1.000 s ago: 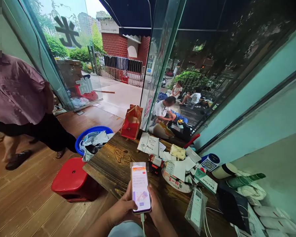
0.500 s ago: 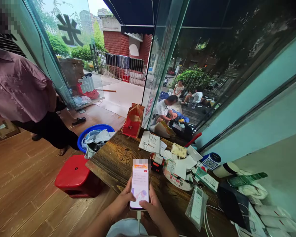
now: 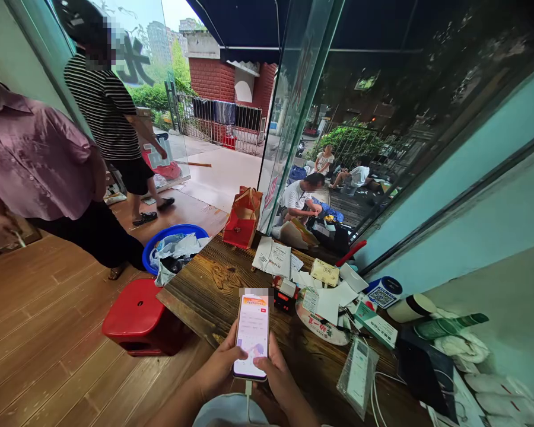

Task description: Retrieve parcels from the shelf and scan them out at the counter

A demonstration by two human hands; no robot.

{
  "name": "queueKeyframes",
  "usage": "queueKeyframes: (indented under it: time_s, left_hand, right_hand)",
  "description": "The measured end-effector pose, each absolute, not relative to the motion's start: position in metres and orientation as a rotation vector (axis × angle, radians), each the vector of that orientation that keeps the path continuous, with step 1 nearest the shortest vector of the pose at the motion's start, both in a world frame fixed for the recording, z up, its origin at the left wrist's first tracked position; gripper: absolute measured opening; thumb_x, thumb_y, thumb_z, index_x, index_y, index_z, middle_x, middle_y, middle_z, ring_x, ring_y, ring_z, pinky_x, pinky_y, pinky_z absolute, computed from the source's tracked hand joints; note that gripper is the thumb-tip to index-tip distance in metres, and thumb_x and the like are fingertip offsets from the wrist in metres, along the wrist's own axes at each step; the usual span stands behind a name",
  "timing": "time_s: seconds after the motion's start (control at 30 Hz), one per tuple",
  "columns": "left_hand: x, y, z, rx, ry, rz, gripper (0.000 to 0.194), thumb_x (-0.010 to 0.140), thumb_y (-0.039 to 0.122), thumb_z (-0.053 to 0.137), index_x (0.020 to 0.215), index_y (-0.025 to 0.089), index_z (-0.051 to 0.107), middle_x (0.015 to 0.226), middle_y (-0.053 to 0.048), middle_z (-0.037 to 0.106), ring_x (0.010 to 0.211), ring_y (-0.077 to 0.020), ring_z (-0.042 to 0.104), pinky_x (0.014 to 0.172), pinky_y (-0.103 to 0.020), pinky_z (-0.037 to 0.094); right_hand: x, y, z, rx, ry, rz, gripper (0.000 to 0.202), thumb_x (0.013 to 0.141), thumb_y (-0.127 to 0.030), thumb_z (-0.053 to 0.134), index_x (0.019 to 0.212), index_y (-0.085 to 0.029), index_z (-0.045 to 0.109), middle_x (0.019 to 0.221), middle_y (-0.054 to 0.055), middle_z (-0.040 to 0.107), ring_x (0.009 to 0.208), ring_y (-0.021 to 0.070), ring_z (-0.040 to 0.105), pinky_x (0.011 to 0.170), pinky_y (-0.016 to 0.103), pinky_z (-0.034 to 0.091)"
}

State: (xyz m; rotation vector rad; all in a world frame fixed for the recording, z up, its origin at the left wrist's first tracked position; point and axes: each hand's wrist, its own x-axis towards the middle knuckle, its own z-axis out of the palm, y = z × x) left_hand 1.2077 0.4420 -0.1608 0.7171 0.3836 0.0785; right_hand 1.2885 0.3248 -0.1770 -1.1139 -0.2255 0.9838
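A smartphone with a lit screen stands upright between my two hands at the near edge of the wooden table. My left hand is closed around its left side, the thumb over the lower screen. My right hand grips the right side, its thumb also over the lower screen. A white cable runs down from the bottom of the phone. Fingers behind the phone are hidden.
Papers, a red paper bag, a bagged white item and a green bottle lie on the table. To the left are a red stool, a blue tub and two standing people.
A person in a striped top has walked into fuller view by the glass door at the left. My hands and the phone stay nearly in place; the view shifts slightly.
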Motion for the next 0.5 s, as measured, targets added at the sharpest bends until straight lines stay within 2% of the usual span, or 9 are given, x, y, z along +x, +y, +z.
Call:
queueKeyframes:
  time_s: [0.13,0.23,0.33,0.5]
  left_hand:
    - [1.206,0.443,-0.165,0.745,0.287,0.02,0.108,0.045,0.009,0.053,0.146,0.03,0.02,0.121,-0.005,0.061,0.103,-0.0246,0.057,0.077,-0.031,0.043]
    - [1.206,0.442,-0.165,0.765,0.261,0.007,0.107,0.043,0.006,0.051,0.144,0.032,0.025,0.12,-0.003,0.061,0.104,-0.0235,0.055,0.078,-0.03,0.042]
    - [1.205,0.442,-0.165,0.741,0.253,-0.028,0.104,0.044,0.008,0.049,0.143,0.03,0.028,0.116,-0.004,0.062,0.097,-0.0232,0.058,0.073,-0.03,0.043]
    - [1.204,0.44,-0.17,0.729,0.256,-0.04,0.097,0.046,0.009,0.048,0.14,0.029,0.032,0.105,-0.002,0.063,0.088,-0.0195,0.058,0.074,-0.028,0.041]
  right_hand:
    - [1.289,0.33,-0.17,-1.162,-0.155,0.938,0.056,0.057,-0.033,0.069,0.111,-0.021,0.061,0.099,0.005,0.073,0.088,0.0262,0.066,0.08,0.038,0.051]
    - [1.295,0.337,-0.165,-1.268,-0.067,0.831,0.045,0.054,-0.05,0.073,0.085,-0.018,0.068,0.076,0.004,0.072,0.072,0.0248,0.064,0.066,0.035,0.052]
    - [1.304,0.346,-0.159,-1.347,0.004,0.685,0.05,0.05,-0.063,0.074,0.071,-0.018,0.067,0.07,0.004,0.07,0.071,0.0249,0.064,0.062,0.033,0.051]
    - [1.31,0.354,-0.156,-1.374,0.021,0.557,0.057,0.054,-0.072,0.07,0.069,-0.017,0.067,0.064,0.005,0.069,0.062,0.0229,0.063,0.053,0.031,0.049]
